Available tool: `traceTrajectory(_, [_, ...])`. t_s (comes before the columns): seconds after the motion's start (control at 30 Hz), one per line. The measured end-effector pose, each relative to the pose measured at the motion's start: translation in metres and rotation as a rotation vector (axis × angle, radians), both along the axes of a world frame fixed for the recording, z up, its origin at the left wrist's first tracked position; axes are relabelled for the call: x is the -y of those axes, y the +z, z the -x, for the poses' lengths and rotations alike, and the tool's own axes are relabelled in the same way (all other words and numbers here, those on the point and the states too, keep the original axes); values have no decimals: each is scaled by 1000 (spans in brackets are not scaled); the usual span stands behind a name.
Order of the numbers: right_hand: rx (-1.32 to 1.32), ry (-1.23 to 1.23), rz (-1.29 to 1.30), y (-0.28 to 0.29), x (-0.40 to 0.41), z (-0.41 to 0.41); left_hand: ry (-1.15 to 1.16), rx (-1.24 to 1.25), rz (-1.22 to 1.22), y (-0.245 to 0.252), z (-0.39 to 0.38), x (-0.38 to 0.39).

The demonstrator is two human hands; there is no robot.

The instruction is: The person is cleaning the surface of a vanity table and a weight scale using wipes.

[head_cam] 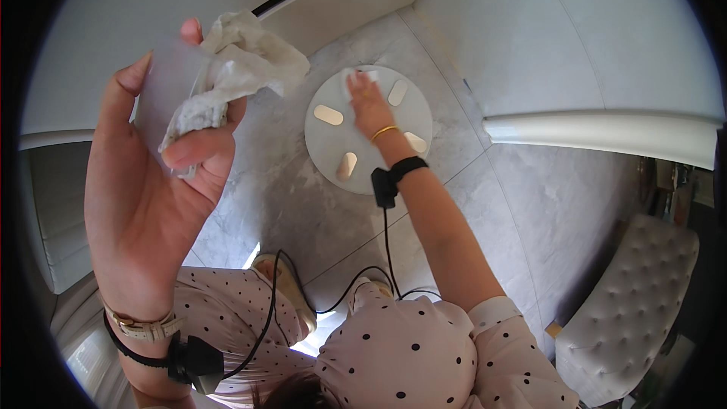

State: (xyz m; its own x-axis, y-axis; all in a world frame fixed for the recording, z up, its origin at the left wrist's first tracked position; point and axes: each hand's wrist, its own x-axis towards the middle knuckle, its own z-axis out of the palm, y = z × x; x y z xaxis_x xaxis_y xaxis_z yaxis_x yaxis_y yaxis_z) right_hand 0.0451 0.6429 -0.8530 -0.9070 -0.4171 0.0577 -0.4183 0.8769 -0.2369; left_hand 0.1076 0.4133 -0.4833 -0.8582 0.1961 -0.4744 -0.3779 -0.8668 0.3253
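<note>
My left hand (164, 176) is raised close to the camera. It grips a translucent plastic piece (170, 76), perhaps a packet or container, together with a crumpled, dirty whitish wipe (250, 59) that bunches under the thumb and hangs over the far side. On the grey tile floor lies a round white bathroom scale (341, 145) with several oval metallic pads. My right hand (368, 103), slightly blurred, reaches down over the scale's far half. Its fingers press a white wipe (372, 75) on the surface; most of that wipe is hidden beneath them.
A pale cabinet base (352, 5) stands beyond the scale, and a white panel (596, 57) with a rounded lower edge is at right. A grey tufted cushioned seat (630, 307) sits lower right. A black cable (341, 301) from both wrist straps loops over my legs and slippers.
</note>
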Motion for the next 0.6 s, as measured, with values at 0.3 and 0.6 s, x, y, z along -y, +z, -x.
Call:
traceTrajectory(0.3, [35, -34, 104, -5, -2, 0, 59, 33, 55, -1, -6, 11])
traceTrajectory(0.6, [129, 216, 146, 2, 32, -27, 72, -1, 33, 6, -5, 2])
